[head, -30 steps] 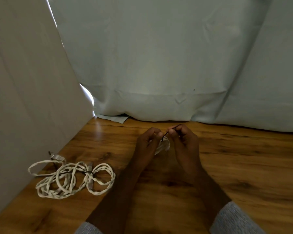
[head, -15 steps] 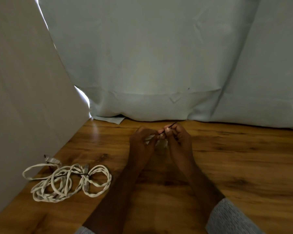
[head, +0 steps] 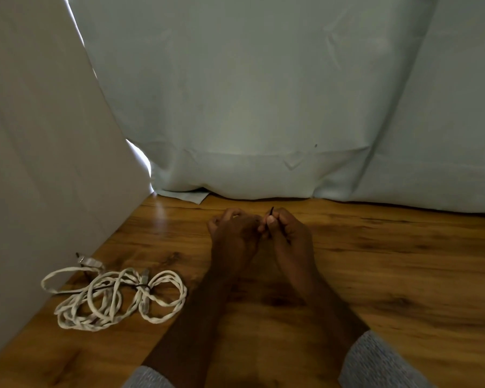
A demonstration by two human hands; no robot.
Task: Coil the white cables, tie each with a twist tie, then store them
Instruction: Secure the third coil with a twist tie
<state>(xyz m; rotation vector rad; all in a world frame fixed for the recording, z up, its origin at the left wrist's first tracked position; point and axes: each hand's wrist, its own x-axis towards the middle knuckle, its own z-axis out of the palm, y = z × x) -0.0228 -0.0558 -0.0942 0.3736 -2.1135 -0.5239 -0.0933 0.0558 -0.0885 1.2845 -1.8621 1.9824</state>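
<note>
My left hand (head: 234, 233) and my right hand (head: 290, 233) are held close together above the wooden table (head: 389, 275), both with fingers closed. A thin black twist tie (head: 270, 214) sticks up from the thumb and forefinger of my right hand. The small white cable that my left hand was holding is hidden inside its fingers now. A second white cable (head: 115, 298) lies on the table at the left, loosely coiled in loops and bound near its middle by a dark tie (head: 144, 287), with a connector end (head: 90, 261) near the wall.
A white panel (head: 39, 163) stands along the table's left side, close to the coiled cable. A pale blue-grey cloth backdrop (head: 263, 107) hangs behind the table and rests on its back edge.
The white cable seen between my hands a second ago has gone out of sight in my left fist. My hands have turned slightly, staying together, and the tie's end now points up.
</note>
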